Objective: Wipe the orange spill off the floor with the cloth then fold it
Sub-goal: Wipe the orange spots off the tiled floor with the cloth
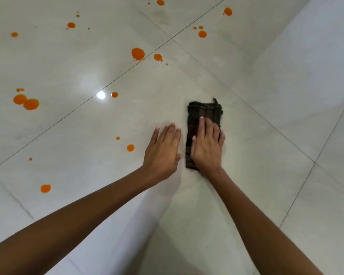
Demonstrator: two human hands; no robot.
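On the pale tiled floor [266,124], right of centre in the head view, a dark checked cloth [204,113] is laid flat, folded into a narrow oblong with a frayed corner sticking up at its far end. Its near half is covered by the right hand [207,148], whose fingers [202,125] are stretched out straight and pressed flat on the fabric; nothing is pinched or gripped. Just beside the cloth's left edge, the left hand [163,152] is spread palm down with its fingers straight and close together, holding nothing; whether it is touching the tile or held just above it cannot be told. The orange spill [137,54] is seen unwiped, scattered as round drops across the tiles to the left of and beyond both hands, well apart from the cloth; the nearest drop [130,148] is found left of the left hand. A bright spot of reflected light [101,95] is shown on the glossy tile among the drops, and the floor is crossed by dark grout lines [246,105].
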